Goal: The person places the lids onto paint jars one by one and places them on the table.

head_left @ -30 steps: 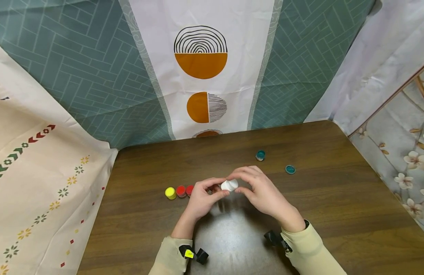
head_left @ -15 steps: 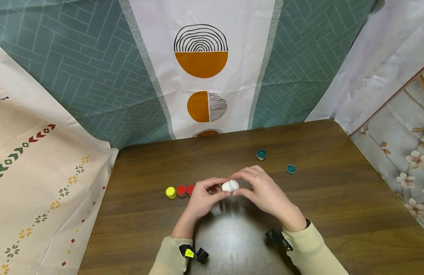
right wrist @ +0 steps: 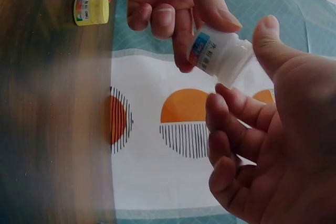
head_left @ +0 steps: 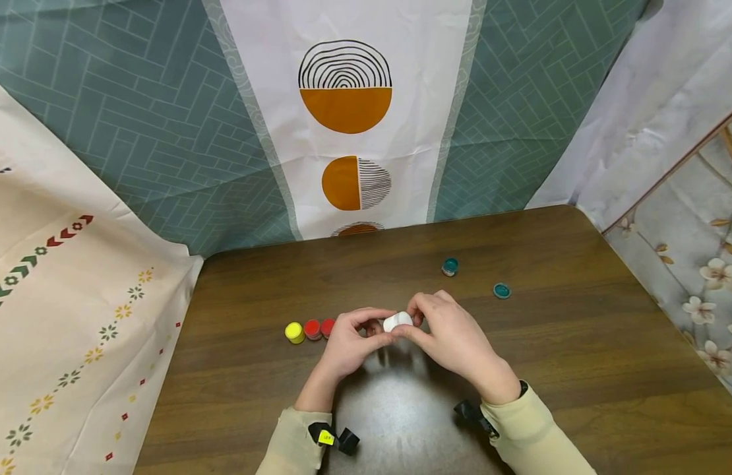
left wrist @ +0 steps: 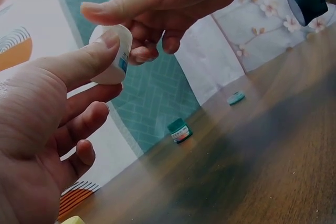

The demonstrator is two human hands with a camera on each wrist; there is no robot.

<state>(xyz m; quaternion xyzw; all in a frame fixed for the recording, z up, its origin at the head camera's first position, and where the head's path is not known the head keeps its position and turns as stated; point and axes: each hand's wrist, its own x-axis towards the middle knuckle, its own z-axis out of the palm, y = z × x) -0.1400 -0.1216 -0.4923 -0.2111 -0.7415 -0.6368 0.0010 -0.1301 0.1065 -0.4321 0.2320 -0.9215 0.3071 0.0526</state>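
Note:
A small white paint jar (head_left: 396, 322) with a printed label is held tilted above the table. My left hand (head_left: 349, 344) pinches its body between thumb and fingers; the label (right wrist: 202, 50) shows in the right wrist view. At the jar's other end, my right hand (head_left: 457, 336) has its thumb and forefinger on either side of the white lid (right wrist: 237, 62), fingertips right at its edge. The lid sits on the jar. In the left wrist view the left thumb covers part of the jar (left wrist: 111, 72).
A yellow paint jar (head_left: 294, 332) and red jars (head_left: 312, 329) stand in a row left of the left hand. Farther back on the brown table (head_left: 556, 356) are an uncovered teal jar (head_left: 450, 266) and its loose teal lid (head_left: 502, 291). Patterned cloths hang round the table.
The right hand's fingers have curled in and its forefinger has drawn back from above the jar to the lid end. The left hand keeps its hold, nearly still.

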